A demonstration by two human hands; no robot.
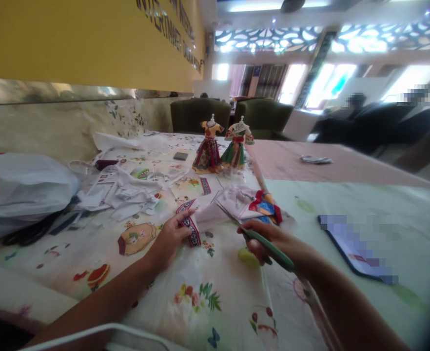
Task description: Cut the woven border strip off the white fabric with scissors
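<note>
Between the finger and thumb of my left hand (173,234) is a piece of white fabric with a patterned red and dark blue border (190,225). My right hand (273,241) grips a pair of scissors (264,243) by the green handles. The blades point away to the upper left, parted, and reach the pale fabric's edge beyond my left hand. White cloth with a red, blue and yellow printed part (264,204) lies just past the scissors. A cut-out tan bodice-shaped piece (137,238) rests flat left of my left hand.
Two small dress forms in a maroon skirt (207,151) and a green skirt (234,151) stand farther back. White scraps (122,192) and a white plastic bag (25,190) lie at left. At right is a phone-like flat object (357,251), partly blurred out.
</note>
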